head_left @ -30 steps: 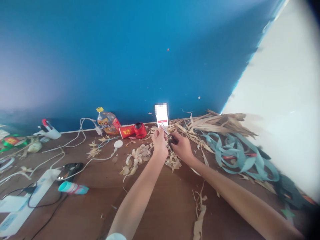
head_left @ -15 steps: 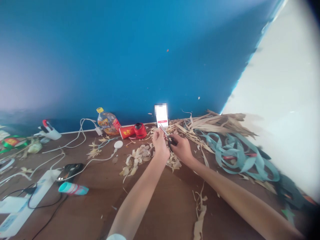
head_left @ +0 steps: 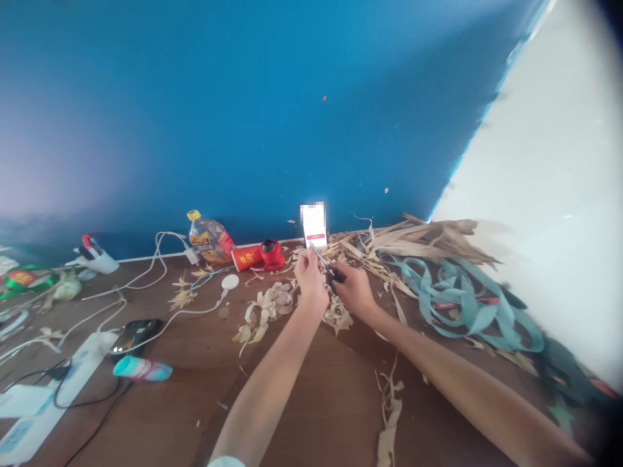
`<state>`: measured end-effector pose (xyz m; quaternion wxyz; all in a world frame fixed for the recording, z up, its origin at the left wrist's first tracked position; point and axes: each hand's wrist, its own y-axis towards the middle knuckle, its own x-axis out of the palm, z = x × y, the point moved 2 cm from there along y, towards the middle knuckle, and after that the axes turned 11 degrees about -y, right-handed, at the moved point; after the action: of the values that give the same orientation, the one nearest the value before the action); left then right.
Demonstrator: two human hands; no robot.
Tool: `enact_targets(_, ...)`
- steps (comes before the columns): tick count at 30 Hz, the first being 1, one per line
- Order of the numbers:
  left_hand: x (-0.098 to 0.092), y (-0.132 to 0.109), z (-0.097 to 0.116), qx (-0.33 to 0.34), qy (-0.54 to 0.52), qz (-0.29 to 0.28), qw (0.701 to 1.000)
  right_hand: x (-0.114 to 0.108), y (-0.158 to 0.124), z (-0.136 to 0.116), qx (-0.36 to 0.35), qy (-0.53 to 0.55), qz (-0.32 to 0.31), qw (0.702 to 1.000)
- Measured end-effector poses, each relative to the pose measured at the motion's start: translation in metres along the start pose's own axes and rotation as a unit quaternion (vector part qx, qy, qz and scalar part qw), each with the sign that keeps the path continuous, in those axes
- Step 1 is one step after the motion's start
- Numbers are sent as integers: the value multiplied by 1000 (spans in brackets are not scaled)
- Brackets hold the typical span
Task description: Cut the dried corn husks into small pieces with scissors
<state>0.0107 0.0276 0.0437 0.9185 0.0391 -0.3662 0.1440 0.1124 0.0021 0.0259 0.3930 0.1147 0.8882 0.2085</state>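
In the head view my right hand (head_left: 351, 285) is closed round the black handles of a pair of scissors (head_left: 321, 257), whose blades point up and left. Beside it, my left hand (head_left: 310, 279) is closed in a pinch near the blades; whatever is between its fingers is too small to make out. Just behind the hands a phone (head_left: 314, 224) with a lit screen leans against the blue wall. Pale cut husk pieces (head_left: 272, 303) lie in a pile left of my left hand, and more scraps (head_left: 338, 316) lie under the hands.
Long dried husks (head_left: 428, 239) and a tangled teal ribbon (head_left: 467, 305) lie on the right. Leftward are a red roll (head_left: 272, 255), a yellow-capped bottle (head_left: 209, 240), a white cable (head_left: 195, 311), a blue roll (head_left: 143, 369) and a power strip (head_left: 53, 402). A husk strip (head_left: 389, 421) lies in front.
Both hands and the scissors stay almost in place beside each other, with only a very slight shift to the left. The objects on the table look the same.
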Motion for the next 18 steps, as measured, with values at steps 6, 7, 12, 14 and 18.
enact_targets(6, -3, 9, 13, 93, 123, -60, 986, -1, 6, 5, 8, 3, 7, 1000)
enact_targets(7, -3, 11, 15, 102, 144, -73, 982, -2, 7, 5, 7, 6, 5, 1000)
enact_targets(12, -4, 22, 17, 97, 193, -122, 969, -10, 14, 2, -30, 35, 8, 999)
enact_targets(14, -6, 25, 16, 88, 191, -134, 968, -14, 15, 0, -40, 31, 7, 999)
enact_targets(18, -6, 27, 18, 96, 190, -153, 965, -17, 17, 0, -35, 37, -2, 999)
